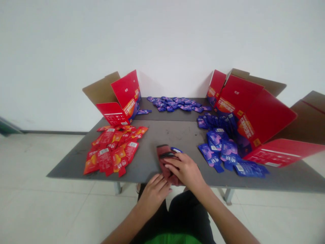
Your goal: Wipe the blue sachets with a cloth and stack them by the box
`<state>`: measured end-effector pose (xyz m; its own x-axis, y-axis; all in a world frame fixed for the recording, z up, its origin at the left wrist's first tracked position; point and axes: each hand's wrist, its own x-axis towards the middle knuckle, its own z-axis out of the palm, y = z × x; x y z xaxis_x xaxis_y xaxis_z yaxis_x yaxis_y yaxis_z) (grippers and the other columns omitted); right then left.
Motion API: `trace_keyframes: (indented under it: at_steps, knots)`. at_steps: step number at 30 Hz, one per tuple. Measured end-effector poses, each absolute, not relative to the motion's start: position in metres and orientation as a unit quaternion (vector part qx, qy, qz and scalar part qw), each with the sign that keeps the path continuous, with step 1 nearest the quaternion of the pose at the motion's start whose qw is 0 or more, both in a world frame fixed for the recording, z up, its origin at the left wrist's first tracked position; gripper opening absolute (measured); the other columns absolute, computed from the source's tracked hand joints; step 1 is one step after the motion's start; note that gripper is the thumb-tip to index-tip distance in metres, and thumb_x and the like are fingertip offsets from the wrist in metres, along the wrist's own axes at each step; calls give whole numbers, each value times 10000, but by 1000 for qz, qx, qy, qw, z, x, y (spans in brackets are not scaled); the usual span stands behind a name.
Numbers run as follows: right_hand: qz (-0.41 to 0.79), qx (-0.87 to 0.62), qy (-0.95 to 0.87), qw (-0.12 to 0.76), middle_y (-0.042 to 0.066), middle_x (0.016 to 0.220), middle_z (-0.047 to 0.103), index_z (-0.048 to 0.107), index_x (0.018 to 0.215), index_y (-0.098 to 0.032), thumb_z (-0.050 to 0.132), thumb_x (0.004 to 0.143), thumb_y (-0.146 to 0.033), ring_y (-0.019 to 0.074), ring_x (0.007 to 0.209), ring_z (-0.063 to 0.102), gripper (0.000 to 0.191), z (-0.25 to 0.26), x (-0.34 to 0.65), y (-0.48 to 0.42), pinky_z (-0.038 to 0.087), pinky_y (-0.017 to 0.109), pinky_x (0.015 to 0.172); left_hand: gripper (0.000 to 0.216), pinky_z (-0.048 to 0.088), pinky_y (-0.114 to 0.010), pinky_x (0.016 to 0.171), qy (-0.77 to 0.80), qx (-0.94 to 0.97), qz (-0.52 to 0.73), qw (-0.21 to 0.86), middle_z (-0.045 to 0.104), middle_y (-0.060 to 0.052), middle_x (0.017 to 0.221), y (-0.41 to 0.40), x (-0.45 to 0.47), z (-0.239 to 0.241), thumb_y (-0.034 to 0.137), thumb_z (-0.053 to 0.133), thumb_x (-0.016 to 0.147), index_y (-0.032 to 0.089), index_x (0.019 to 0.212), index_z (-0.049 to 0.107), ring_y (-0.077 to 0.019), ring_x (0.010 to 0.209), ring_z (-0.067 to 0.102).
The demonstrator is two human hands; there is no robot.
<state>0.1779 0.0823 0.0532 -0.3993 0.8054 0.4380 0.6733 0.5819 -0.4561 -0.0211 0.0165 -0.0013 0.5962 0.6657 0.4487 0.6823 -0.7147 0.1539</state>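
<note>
A brownish-red cloth pouch (164, 162) with dark edging lies crumpled near the table's front edge. My right hand (188, 171) is closed on its upper right part, fingers bent over the dark edging. A bit of something blue (176, 149) shows just behind those fingers; most of it is hidden. My left hand (155, 190) rests at the table edge, palm down, its fingers stretched out with the tips against the pouch's lower left side. Orange-red flat packets (111, 149) are piled to the left, and blue-purple packets (215, 142) lie to the right.
On the grey table (170, 130), an open red carton (120, 108) stands at the left. More open red cartons (254, 115) line the right side. A further heap of blue-purple packets (175, 103) spreads along the back, before a white wall (162, 40).
</note>
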Motion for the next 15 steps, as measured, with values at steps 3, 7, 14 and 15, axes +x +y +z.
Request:
trace_keyframes:
  at_steps: [3,7,14,15]
  knots:
    - [64,-432,-870,228,36,1107,728,764,1203,-384,650,991,-387,198,1026,671,241,43,170,111,538,319,925,326,492,-430,1087,-369,-894,-252,15,730,-101,1269,18,-21,-7,150,426,1070,151,1297,659,-228,1197,675]
    - [2,-491,-848,201,64,1078,721,777,1190,-341,643,994,-355,220,975,649,238,57,182,152,517,337,882,383,473,-397,1099,-367,-896,-246,31,631,-93,1450,20,-23,-5,132,375,1082,151,1393,598,-216,1382,555]
    - [23,-442,-866,231,41,1150,709,739,1243,-357,573,1032,-380,205,1014,645,269,60,173,111,511,327,901,403,482,-410,1071,-375,-882,-284,38,738,-97,1273,17,-19,-17,155,327,1095,146,1329,655,-218,1210,676]
    - [35,-426,-877,218,29,1131,717,749,1219,-366,593,1023,-376,194,999,652,250,54,172,108,516,313,890,403,484,-411,1068,-375,-880,-289,36,753,-96,1234,17,-19,-18,157,328,1094,147,1310,668,-217,1177,692]
